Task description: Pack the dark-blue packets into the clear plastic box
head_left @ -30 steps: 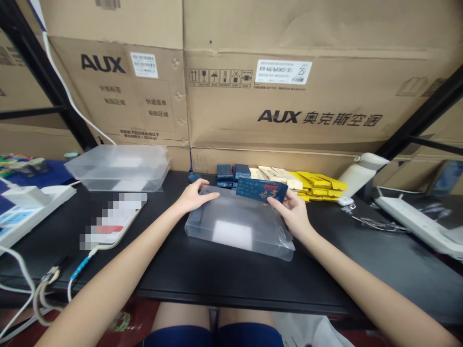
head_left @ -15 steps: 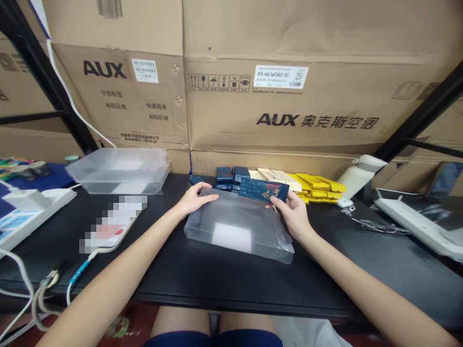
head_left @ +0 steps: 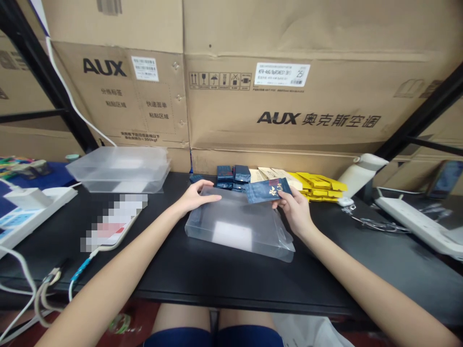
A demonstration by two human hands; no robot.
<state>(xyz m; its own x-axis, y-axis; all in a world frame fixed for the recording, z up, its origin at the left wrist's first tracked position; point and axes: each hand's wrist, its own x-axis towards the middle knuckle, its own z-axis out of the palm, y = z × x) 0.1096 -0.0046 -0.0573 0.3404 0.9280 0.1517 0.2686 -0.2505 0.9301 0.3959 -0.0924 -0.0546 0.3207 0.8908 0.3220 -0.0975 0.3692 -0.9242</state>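
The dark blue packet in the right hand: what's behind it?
Behind the dark blue packet, cream packets show above its top edge. It covers some of their lower parts; anything else there is hidden.

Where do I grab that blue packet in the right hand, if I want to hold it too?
I'd pinch the blue packet by its left end, coming from the left. It looks flat and longish, and that end sticks out free, while the right hand grips the other end.
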